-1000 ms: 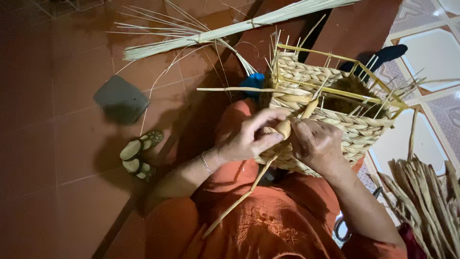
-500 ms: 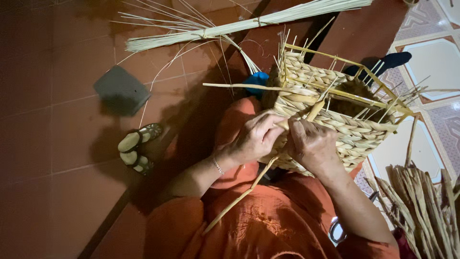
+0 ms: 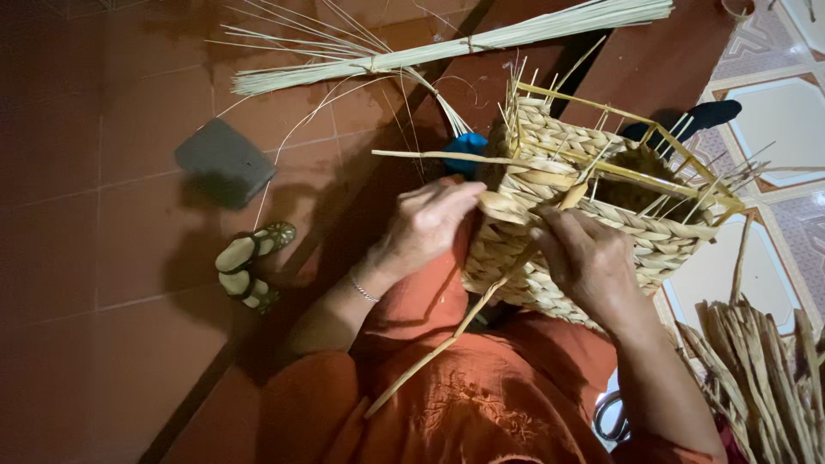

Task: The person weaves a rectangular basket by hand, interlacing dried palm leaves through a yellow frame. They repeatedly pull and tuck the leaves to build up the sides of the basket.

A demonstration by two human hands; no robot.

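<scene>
Head view: left hand (image 3: 427,225) pinches a flat straw strand (image 3: 503,206) at the woven basket (image 3: 601,232) rim; right hand (image 3: 584,258) closes on the strand just beside. Risk: strand may crack if bent sharply between stakes.

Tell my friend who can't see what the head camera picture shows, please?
A person in orange clothes weaves a straw-coloured basket resting on their lap: the left hand pinches a flat straw strand at the rim while the right hand steadies the woven side. On the red tile floor lie a long reed bundle, a dark pad and a pair of sandals.
</scene>
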